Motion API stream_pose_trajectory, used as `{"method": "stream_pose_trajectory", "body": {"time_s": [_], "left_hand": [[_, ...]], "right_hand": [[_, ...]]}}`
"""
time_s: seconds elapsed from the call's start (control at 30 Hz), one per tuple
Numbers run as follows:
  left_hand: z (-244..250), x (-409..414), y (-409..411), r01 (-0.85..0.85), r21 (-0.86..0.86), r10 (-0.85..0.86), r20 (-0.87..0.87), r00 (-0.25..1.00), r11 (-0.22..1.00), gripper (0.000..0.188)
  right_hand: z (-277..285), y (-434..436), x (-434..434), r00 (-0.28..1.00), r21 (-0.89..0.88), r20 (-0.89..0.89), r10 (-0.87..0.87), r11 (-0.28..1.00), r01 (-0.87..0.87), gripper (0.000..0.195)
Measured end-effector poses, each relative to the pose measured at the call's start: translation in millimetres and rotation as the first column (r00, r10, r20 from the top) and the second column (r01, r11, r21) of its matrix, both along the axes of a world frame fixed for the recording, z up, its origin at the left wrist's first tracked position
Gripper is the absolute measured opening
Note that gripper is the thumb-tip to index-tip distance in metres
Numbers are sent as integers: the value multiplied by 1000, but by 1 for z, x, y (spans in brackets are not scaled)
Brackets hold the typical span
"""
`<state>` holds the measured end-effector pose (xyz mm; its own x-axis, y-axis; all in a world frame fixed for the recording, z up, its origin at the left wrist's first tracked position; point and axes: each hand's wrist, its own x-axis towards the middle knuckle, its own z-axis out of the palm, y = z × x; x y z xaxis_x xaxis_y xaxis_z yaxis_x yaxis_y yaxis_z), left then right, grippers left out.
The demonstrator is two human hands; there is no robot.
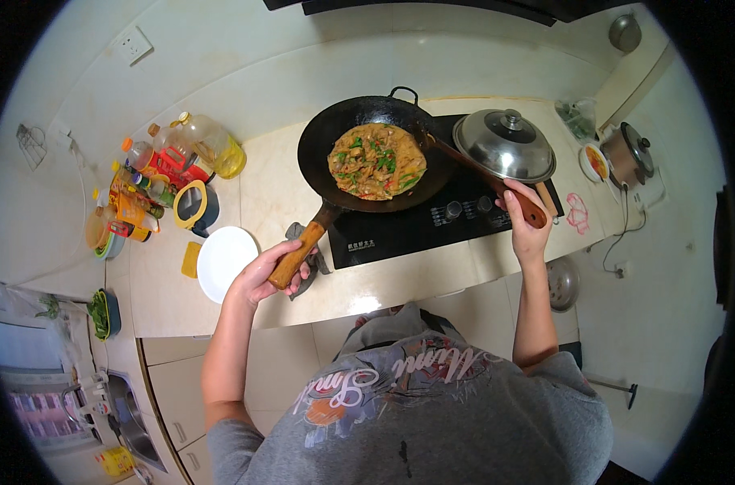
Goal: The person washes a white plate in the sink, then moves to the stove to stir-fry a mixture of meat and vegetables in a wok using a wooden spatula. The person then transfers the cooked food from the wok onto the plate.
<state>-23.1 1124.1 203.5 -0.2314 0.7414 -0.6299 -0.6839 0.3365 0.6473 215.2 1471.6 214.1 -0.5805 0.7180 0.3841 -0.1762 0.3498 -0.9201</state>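
My left hand [276, 271] grips the wooden handle [299, 254] of a black wok [319, 142], which stands over the left part of a black cooktop [367, 244]. Inside the wok lies a saucy dish [376, 162] with green and red pepper pieces. My right hand [525, 215] is closed round the end of a brown wooden spatula [464, 160], whose head reaches the wok's right inner side. Behind that hand, a domed steel lid [506, 148] rests at the cooktop's right. A white plate [227, 262] is just left of my left hand, near a grey cloth [310, 276].
Oil and sauce bottles [213, 145] crowd the counter's back left, beside a yellow-rimmed container [196, 207] and a yellow sponge [190, 259]. On the right are a bowl of red food [595, 163], a lidded electric pot [631, 154] and a bag of greens [577, 118]. A sink [134, 418] lies lower left.
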Motion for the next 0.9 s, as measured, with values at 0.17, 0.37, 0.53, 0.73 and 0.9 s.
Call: {"method": "stream_pose_trajectory", "body": {"time_s": [0.17, 0.37, 0.53, 0.73, 0.9], "left_hand": [[-5, -4, 3, 48, -11, -48, -27, 998, 999, 39], [-6, 0, 1, -10, 9, 10, -17, 1000, 1000, 39], [-8, 1, 1, -13, 22, 14, -34, 999, 1000, 38], [-8, 2, 1, -16, 30, 17, -32, 999, 999, 37], [-9, 2, 1, -22, 30, 23, -26, 999, 999, 37]], "right_hand": [[2, -4, 2, 999, 23, -9, -34, 999, 35, 18], [25, -13, 14, 996, 113, 69, 52, 992, -59, 15], [32, -22, 15, 983, 168, 165, 82, 980, -110, 11], [22, -24, -1, 968, 193, 233, 93, 971, -139, 11], [28, -22, 9, 992, 128, 119, 38, 990, -54, 12]]}}
